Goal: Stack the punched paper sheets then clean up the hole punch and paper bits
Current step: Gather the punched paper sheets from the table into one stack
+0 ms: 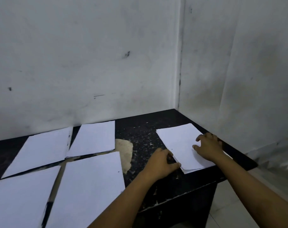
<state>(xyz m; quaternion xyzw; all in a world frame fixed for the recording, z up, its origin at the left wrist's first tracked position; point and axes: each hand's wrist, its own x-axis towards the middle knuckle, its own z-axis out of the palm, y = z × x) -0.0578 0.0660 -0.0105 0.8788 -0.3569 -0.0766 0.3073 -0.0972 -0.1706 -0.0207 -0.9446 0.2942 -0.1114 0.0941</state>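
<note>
Sheets of white paper (85,190) lie spread across the dark surface (143,134) at lower left of the frame. Right of centre, your left hand (161,163) grips the paper stack (181,145) at its near-left edge, fingers curled; your right hand (207,147) rests on top, fingers spread.

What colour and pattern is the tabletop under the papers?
Black with pale speckles, tabletop, seen in the head view.
</note>
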